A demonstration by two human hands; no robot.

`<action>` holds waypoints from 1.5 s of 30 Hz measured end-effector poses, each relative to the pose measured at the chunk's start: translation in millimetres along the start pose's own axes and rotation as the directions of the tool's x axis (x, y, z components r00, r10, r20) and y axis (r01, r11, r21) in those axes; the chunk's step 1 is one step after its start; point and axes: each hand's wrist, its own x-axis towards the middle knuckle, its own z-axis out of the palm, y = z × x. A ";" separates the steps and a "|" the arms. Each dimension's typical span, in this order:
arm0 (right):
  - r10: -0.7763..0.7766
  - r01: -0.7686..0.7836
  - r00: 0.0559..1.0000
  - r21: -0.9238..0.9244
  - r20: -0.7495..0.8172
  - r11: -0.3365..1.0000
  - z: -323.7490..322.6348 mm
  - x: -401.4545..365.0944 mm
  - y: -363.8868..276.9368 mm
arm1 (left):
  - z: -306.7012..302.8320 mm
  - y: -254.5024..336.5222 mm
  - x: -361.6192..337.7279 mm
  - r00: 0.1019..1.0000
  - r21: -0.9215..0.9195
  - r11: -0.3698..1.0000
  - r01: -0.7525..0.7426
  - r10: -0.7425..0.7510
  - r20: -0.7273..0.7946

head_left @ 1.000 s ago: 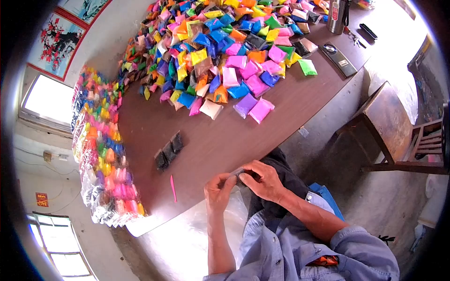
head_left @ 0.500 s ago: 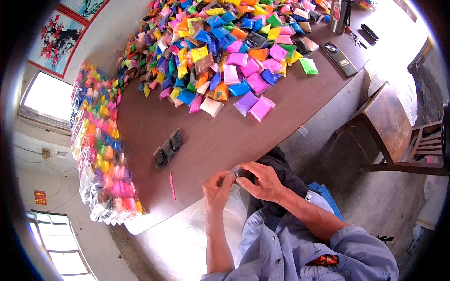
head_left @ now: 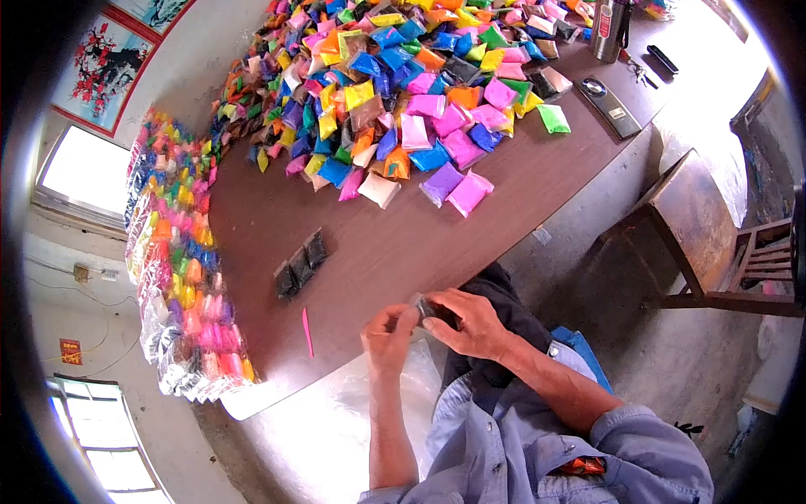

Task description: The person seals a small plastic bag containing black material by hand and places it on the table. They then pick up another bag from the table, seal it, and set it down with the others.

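Observation:
Close to the table's near edge, my left hand (head_left: 389, 338) and my right hand (head_left: 470, 324) meet over a small dark packet (head_left: 428, 309) in a clear wrapper. Fingers and thumb of my right hand are closed around it. My left hand pinches at its left end, where the fingers partly hide it. Ahead on the brown table (head_left: 369, 244) lie several black packets (head_left: 300, 265) in a joined row. A pink plastic stick (head_left: 308, 333), like a modelling tool, rests nearer to my left hand.
A big heap of colourful packets (head_left: 403, 92) covers the far table. Bagged packets (head_left: 189, 277) line the left edge. At the far right stand a steel flask (head_left: 606, 32) and a flat device (head_left: 606, 107). A wooden chair (head_left: 697, 227) stands right of the table.
My left hand has shifted slightly left, and the dark packet has tilted between my fingers. The packets and the pink stick on the table have not moved.

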 end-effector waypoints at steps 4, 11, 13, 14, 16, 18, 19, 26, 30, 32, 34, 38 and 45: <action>0.016 -0.016 1.000 0.000 0.001 1.000 -1.4 -0.3 -2.0 | -0.2 -7.4 1.9 1.000 -0.119 0.993 -0.002 -0.001 -0.028; -0.018 0.018 0.999 0.007 0.032 1.000 -0.8 0.8 3.8 | 3.5 10.5 1.9 0.999 -0.110 0.994 -0.005 0.011 0.048; 0.002 -0.002 0.999 -0.004 0.046 1.000 -3.3 1.1 -0.2 | 2.5 8.0 1.9 0.999 -0.088 0.996 -0.032 0.036 0.041; 0.023 -0.022 0.998 -0.016 0.058 1.000 -4.3 1.3 -1.8 | 2.0 6.0 1.9 0.998 -0.067 0.996 -0.058 0.061 0.036; 0.018 -0.018 0.998 -0.009 0.057 1.000 -5.4 2.1 -4.3 | 1.1 -0.2 1.5 0.999 -0.080 0.996 -0.042 0.043 0.017; 0.013 -0.013 0.998 -0.002 0.057 1.000 -5.2 2.2 -4.1 | 0.9 -1.3 1.1 1.000 -0.094 0.995 -0.026 0.026 -0.003; 0.000 0.001 0.999 -0.009 0.046 1.000 -4.3 2.1 -2.8 | 0.8 -0.1 0.6 1.000 -0.122 0.992 -0.025 0.025 -0.002; 0.068 -0.066 0.993 -0.025 0.094 0.997 -8.1 0.7 -2.2 | 7.5 13.8 0.3 1.000 -0.148 0.989 -0.017 0.016 -0.010; -0.056 0.057 0.997 -0.014 0.058 0.998 -5.8 0.8 3.1 | 3.5 14.1 1.4 0.999 -0.113 0.993 0.019 -0.015 0.031; 0.050 -0.053 0.994 0.026 0.095 0.998 -10.4 3.9 -10.7 | 5.2 12.9 0.5 1.000 -0.116 0.993 -0.015 0.013 -0.012; 0.025 -0.026 0.996 0.012 0.080 1.000 -9.0 3.6 -7.7 | 4.5 9.8 1.0 1.000 -0.105 0.994 -0.025 0.024 -0.014; 0.104 -0.108 0.994 0.091 0.045 0.990 -7.0 1.2 -3.8 | 5.5 13.0 0.1 1.000 -0.155 0.988 -0.026 0.026 0.002; 0.169 -0.165 0.985 0.101 -0.035 0.981 -8.4 2.5 -1.5 | 1.5 11.9 4.7 0.998 -0.108 0.993 0.047 -0.043 0.039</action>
